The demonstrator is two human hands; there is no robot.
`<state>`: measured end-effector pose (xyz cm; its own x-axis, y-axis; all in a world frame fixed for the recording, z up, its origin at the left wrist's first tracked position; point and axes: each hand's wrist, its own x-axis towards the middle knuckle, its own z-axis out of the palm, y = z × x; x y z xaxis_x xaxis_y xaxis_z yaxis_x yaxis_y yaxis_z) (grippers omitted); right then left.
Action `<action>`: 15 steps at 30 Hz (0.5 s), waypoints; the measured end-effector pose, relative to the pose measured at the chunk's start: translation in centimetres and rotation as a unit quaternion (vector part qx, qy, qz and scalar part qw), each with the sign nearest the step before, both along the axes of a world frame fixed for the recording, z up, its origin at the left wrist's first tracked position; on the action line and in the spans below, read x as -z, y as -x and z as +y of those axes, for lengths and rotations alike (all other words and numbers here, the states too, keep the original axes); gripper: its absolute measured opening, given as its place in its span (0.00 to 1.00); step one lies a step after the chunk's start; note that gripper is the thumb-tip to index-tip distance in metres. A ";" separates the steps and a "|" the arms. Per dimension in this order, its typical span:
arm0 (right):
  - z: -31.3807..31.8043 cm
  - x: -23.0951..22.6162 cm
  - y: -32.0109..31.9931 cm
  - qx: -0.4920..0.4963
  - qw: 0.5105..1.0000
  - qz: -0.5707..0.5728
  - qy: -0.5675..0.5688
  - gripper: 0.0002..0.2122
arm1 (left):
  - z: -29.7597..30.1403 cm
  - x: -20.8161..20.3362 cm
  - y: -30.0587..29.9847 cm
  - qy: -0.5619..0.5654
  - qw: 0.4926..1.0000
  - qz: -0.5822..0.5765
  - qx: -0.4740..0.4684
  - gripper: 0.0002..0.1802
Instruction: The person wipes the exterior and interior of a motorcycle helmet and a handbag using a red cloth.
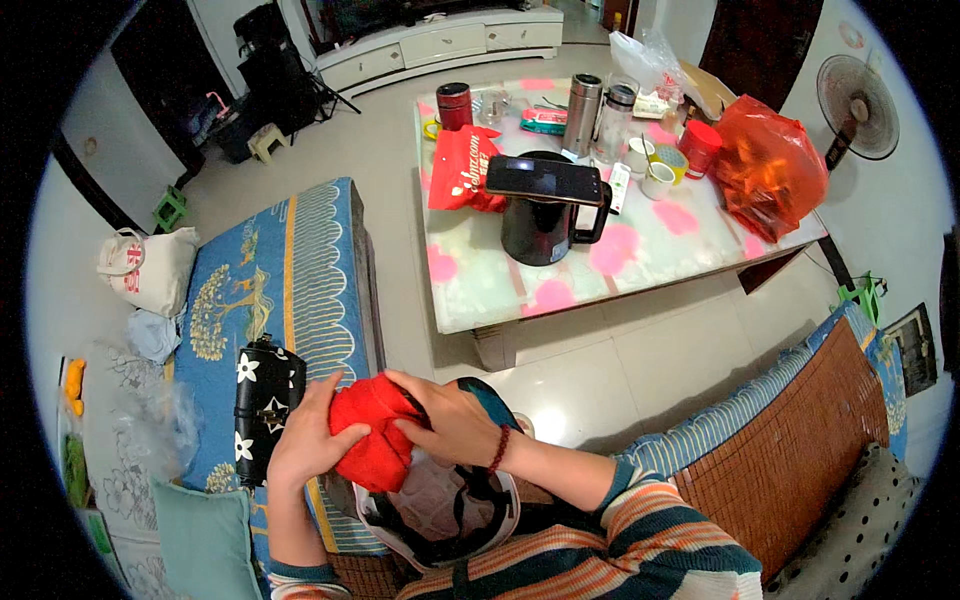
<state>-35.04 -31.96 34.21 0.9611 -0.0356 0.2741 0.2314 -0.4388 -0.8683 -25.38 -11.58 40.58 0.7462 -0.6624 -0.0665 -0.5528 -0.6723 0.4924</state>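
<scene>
A: Where's the red cloth [372,440]?

B: Bunched up between the person's 2 hands, low in the middle of the view and above the lap.

A: How is it held?

B: The left hand [306,440] pinches its left side, thumb laid across the front and fingers behind. The right hand [452,420] grips the upper right, its thumb pressing on the front. Neither hand is spread flat.

A: And under the cloth?

B: A pale-rimmed object [450,500] with dark straps inside. It could be an upturned helmet, but the hands and cloth cover part of it, so I wouldn't swear to it.

A: What's on the person's arms?

B: A dark red beaded bracelet [499,450] on the right wrist, and the sleeves of a striped top [660,540].

A: What lies near the left hand?

B: A black bag [268,408] with white flowers, just beside it, on a blue sofa cover [237,275]. A teal cushion [205,540] sits nearer the person, and a white tote [158,268] farther off.

A: And ahead?

B: A table [460,295] with pink patches. On it stands a black pitcher [535,232] with a dark flat device [545,178] across its top. Beyond are a steel flask [582,115] and 2 white cups [658,182]; a red plastic bag [770,165] fills the right end, near a fan [858,108].
</scene>
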 end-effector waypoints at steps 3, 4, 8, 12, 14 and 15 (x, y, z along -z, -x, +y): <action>-0.5 2.1 0.1 0.004 0.997 -0.063 -0.044 0.30 | -2.0 -0.5 0.9 -0.096 0.983 -0.148 0.041 0.31; -0.6 2.4 0.1 -0.005 0.996 -0.064 -0.063 0.30 | -2.0 -0.3 0.9 -0.101 0.988 -0.112 0.025 0.28; -1.4 1.9 0.1 -0.051 0.994 0.023 -0.090 0.26 | -0.6 2.1 0.5 -0.037 0.998 -0.049 0.006 0.18; -0.5 2.6 1.0 -0.067 0.991 0.009 -0.117 0.24 | 0.4 1.3 2.1 0.031 0.999 0.006 -0.035 0.18; -0.9 2.2 1.2 -0.073 0.990 0.003 -0.117 0.24 | 0.6 0.3 3.3 0.039 0.997 0.001 -0.064 0.18; -0.9 2.3 1.4 -0.073 0.990 0.005 -0.120 0.24 | 0.8 0.3 4.0 0.057 0.995 -0.001 -0.080 0.19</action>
